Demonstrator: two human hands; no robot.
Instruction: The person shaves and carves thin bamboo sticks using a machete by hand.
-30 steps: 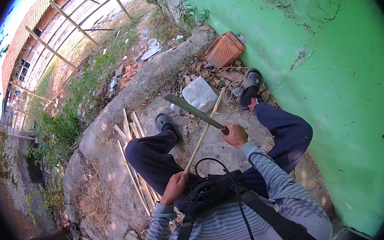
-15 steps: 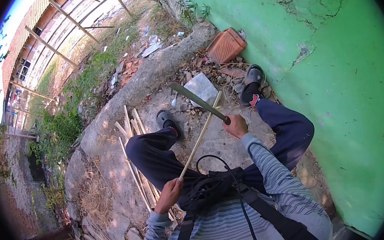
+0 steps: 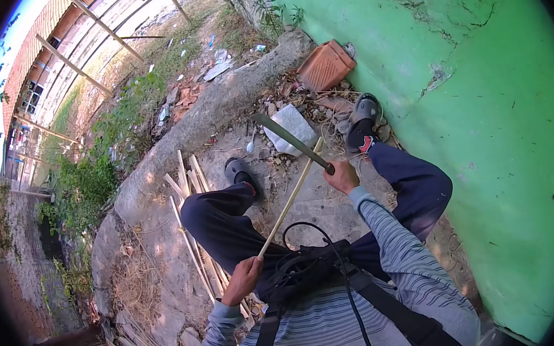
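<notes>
My right hand (image 3: 343,178) is wrapped round the handle of a machete (image 3: 290,140), whose long dark blade points up and to the left. A pale bamboo strip (image 3: 289,203) runs slantwise from my lap toward the white stone block; my left hand (image 3: 243,280) grips its near end. Near its far end, the strip passes under the blade; whether they touch I cannot tell. Beside my left leg, several split bamboo strips (image 3: 196,256) lie on the ground, partly hidden by the knee.
The white stone block (image 3: 291,129) sits on the ground between my feet. A green wall (image 3: 486,154) rises close on the right, with an orange clay block (image 3: 326,66) at its base. A low concrete ridge (image 3: 175,139) curves along the left. A black cable (image 3: 350,292) hangs over my lap.
The machete blade has shifted slightly right and down along the bamboo strip. The strip's far end has moved a little to the right. My left hand has barely moved.
</notes>
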